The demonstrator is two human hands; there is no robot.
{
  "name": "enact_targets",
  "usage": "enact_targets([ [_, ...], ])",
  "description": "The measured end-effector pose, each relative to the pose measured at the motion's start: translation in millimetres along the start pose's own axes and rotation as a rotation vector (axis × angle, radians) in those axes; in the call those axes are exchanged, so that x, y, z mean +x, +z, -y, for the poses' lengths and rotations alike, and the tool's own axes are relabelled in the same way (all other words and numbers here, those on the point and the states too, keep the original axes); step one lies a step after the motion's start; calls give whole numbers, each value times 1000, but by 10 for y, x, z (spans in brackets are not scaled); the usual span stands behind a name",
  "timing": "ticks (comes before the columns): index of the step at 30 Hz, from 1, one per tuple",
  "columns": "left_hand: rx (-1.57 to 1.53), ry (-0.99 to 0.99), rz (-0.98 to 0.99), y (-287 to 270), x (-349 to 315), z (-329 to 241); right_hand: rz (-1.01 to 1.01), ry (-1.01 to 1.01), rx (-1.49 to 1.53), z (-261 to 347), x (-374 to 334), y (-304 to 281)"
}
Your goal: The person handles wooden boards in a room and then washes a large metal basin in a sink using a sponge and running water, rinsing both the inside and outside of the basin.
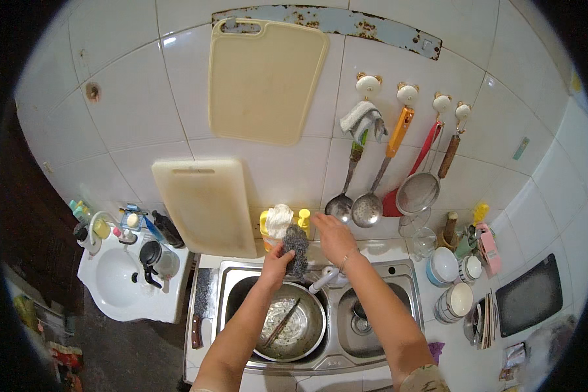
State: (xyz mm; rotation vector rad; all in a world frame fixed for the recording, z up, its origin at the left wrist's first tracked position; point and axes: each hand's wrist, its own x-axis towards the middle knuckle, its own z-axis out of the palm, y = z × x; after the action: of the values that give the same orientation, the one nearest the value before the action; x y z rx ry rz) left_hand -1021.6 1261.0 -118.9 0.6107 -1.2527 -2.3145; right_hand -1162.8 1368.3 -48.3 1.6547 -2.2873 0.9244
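I am gripping a grey scouring pad [297,247] in my left hand [278,264], which is closing around its left edge with the thumb lying across the near face. Most of the pad is sticking out past my grip toward the right, standing higher than my knuckles as well as hanging lower. It is filling the space between my two hands, in front of a bottle with a yellow pump [304,217].

My right hand [335,242] is reaching in from the other side, back upward, fingers pointing at the pump. They are ending just beside it; I cannot tell whether they are touching it, or how far they are curling.

Below the pad, a metal pan [311,333] is sitting in the left bowl of the sink [332,340], and a pair of dark sticks [282,323] is lying inside it. The tap [325,281] is standing below my right hand, to the pad's lower right. A white cloth [279,220] is resting to the left of the pump.
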Motion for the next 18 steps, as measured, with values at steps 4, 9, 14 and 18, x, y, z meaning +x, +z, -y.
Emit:
enact_targets([
  [4, 87, 41, -34, -94, 128, 39, 175, -32, -68, -105, 213, 237],
  [9, 111, -4, -29, -92, 178, 30, 304, -22, -188, -74, 251, 160],
  [14, 13, -32, -54, -95, 141, 127, 338, -12, -216, -36, 211, 142],
  [18, -21, -43, -88, -122, -179, 79, 99, -120, -10, 289, -116, -164],
])
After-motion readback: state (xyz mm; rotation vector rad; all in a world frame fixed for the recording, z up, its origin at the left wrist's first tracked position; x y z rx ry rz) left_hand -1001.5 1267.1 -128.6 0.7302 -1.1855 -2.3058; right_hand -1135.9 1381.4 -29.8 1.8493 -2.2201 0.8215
